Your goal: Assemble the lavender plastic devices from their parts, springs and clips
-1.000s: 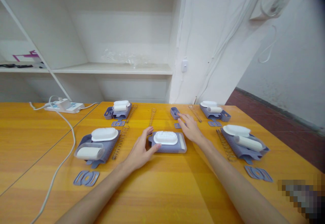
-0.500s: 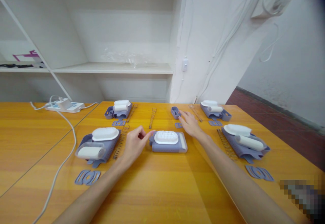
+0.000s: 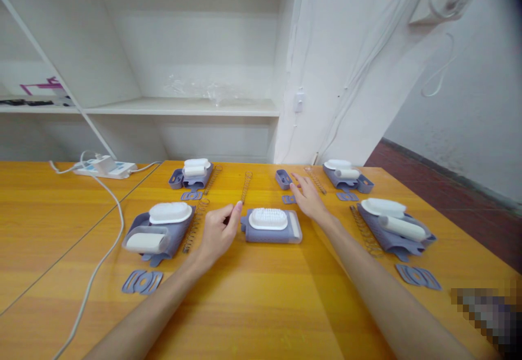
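As I watch over remote feed, orange table [image 3: 277, 300] fills lower view. Purple case [image 3: 265, 236] with white bristled top lies between left hand [image 3: 220, 229] and right forearm [image 3: 346, 240]. Right hand [image 3: 309, 199]: fingers spread wide, just beside small purple tray [image 3: 284, 186]. Left: curled narrow, thumb near coil spring [image 3: 246, 186]; can't tell whether it pinches anything. Flat purple plate [image 3: 289, 199] nearside of tray.

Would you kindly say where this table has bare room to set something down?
The widest bare patch of table is between the forearms, in front of the middle brush unit. Another lies left of the white cable, nearer than the power strip. It is crowded around the left hand, right hand, middle coil spring and small purple tray.
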`<act>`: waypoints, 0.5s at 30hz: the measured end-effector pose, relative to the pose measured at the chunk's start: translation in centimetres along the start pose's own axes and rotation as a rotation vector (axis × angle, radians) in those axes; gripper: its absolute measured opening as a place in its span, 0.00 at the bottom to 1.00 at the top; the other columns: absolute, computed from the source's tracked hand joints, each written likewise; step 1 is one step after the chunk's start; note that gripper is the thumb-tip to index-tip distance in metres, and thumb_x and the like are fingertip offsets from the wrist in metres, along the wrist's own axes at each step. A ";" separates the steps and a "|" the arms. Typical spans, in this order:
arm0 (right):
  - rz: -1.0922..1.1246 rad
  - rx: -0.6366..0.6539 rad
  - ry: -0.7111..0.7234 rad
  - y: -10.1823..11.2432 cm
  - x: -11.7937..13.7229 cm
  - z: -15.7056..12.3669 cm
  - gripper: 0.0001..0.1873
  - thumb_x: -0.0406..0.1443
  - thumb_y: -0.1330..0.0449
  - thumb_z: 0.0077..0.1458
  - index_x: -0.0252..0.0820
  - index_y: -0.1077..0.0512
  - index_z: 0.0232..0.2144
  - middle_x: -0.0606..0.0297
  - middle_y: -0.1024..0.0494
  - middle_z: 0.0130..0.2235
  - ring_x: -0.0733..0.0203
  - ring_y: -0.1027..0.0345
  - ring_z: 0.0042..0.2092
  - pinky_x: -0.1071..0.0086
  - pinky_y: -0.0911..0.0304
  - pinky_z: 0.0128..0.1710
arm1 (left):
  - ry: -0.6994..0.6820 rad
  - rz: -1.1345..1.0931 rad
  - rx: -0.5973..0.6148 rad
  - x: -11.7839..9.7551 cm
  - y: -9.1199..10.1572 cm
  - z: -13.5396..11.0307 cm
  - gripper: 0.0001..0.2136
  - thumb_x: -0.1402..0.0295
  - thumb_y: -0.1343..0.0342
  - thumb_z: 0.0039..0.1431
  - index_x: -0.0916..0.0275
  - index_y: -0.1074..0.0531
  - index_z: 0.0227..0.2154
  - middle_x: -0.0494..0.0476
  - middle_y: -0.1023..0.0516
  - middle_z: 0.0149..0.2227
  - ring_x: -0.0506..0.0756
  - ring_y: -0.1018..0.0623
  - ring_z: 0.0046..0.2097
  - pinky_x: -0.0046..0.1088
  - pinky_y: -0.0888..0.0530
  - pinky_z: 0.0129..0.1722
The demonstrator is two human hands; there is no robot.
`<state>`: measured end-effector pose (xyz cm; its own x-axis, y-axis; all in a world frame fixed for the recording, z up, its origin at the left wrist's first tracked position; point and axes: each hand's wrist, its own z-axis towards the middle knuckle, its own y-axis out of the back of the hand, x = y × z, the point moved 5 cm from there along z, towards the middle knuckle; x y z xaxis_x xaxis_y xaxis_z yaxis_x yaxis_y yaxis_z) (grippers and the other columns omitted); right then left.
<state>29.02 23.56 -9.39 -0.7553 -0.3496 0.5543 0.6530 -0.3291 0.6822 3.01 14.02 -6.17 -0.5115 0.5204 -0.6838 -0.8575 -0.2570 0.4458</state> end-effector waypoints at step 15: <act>0.051 -0.158 -0.150 1.8 0.6 -0.4 0.21 0.47 0.56 0.61 0.38 0.36 0.46 0.65 0.28 0.25 0.57 0.34 0.29 0.68 0.42 0.30 | 0.090 0.073 0.016 0.7 -0.4 0.7 0.20 0.59 0.56 0.62 0.62 0.47 0.16 0.46 0.48 0.18 0.46 0.44 0.21 0.25 0.47 0.23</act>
<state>29.72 22.37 -8.06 -0.7132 -0.2389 0.6590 0.6823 -0.4519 0.5747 3.05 15.06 -6.48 -0.5758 0.4251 -0.6984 -0.8174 -0.2777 0.5048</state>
